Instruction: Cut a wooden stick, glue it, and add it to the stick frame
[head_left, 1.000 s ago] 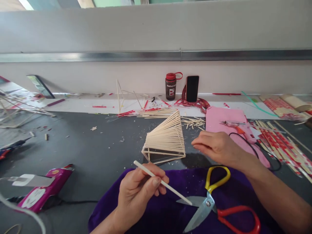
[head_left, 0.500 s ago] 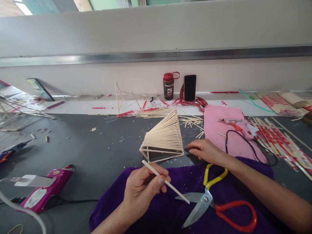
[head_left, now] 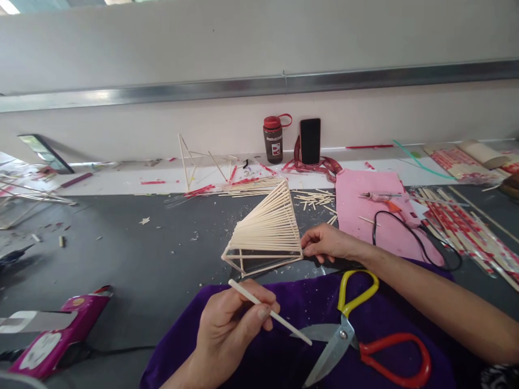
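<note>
My left hand [head_left: 227,327] pinches a thin pale wooden stick [head_left: 290,327] between thumb and fingers, slanting down to the right above a purple cloth [head_left: 182,337]. Beyond it, on the dark table, stands a slanted frame of wooden sticks [head_left: 265,232], its face covered by close-set sticks and its lower front open. My right hand [head_left: 326,243] has its fingers closed at the frame's lower right corner; the fingertips partly hide the contact. Large scissors [head_left: 344,335] with one yellow and one red handle lie on the cloth, blades apart, near the stick's lower end.
A glue gun [head_left: 389,200] with a black cord rests on a pink sheet [head_left: 352,208] at right, beside wrapped sticks [head_left: 458,232]. Short stick pieces [head_left: 314,199] lie behind the frame. A bottle [head_left: 273,143] and phone [head_left: 310,141] stand by the wall. A magenta device [head_left: 60,335] lies at left.
My right hand has moved left to the frame's lower right corner, and its fingers have closed there. My left hand still holds the stick. The view has shifted slightly.
</note>
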### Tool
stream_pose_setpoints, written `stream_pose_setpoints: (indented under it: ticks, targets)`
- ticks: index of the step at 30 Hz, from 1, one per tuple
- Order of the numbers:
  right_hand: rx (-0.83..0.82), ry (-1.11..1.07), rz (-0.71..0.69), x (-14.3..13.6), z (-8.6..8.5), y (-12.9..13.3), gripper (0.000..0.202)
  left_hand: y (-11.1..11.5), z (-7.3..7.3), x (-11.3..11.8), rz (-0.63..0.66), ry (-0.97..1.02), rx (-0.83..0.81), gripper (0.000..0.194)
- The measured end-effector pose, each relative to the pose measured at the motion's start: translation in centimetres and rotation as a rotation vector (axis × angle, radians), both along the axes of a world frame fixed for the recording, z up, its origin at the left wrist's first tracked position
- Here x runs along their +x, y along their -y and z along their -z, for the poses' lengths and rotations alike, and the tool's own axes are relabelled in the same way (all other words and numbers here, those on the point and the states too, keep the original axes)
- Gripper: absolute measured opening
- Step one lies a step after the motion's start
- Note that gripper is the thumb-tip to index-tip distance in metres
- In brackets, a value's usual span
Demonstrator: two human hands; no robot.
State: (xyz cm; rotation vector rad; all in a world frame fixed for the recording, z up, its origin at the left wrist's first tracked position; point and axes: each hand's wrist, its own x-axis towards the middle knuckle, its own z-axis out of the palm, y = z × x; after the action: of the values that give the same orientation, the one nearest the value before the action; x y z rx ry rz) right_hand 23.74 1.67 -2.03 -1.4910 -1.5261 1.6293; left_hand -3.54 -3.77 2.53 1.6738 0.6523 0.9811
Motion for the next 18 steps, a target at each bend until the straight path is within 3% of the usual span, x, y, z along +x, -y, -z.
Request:
stream_pose_setpoints:
  ticks: [18]
  targets:
    - [0.003,-0.004,-0.033,-0.20,0.12,-0.44,0.008,-0.19,-0.14,-0.10,0.000,-0.068,0.015,0.020]
